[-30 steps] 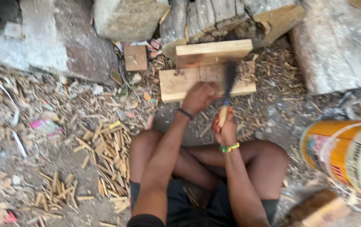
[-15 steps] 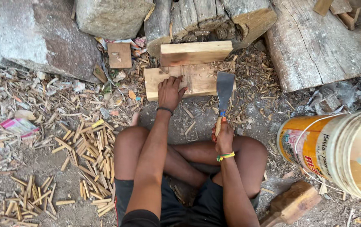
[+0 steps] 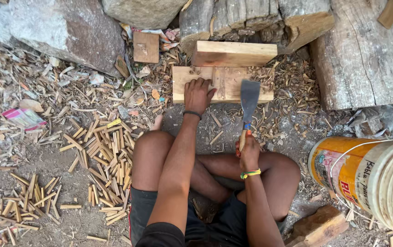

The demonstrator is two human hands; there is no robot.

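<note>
Wooden board (image 3: 226, 84) lies flat on the ground just in front of the seated person's knees, with a thicker wooden block (image 3: 233, 53) resting along its far edge. The left hand (image 3: 197, 93) lies palm down on the board, fingers loosely curled onto a thin upright strip of wood (image 3: 220, 83) near the middle; whether it pinches the strip cannot be told. The right hand (image 3: 249, 151) is wrapped tight around the wooden handle of a broad-bladed chopping knife (image 3: 249, 98), whose flat metal blade points away from the person, its tip over the board's right part. A dark band sits on the left wrist, a green and yellow one on the right.

Curled shavings (image 3: 292, 87) heap beside the board's right end. Left of the knees, a spread of short split sticks (image 3: 107, 155) covers the dirt. Logs (image 3: 251, 18) and a grey stone (image 3: 68, 27) stand beyond the board. A tipped orange and white bucket (image 3: 370, 178) lies at the right, near a chunk of wood (image 3: 317, 226)
</note>
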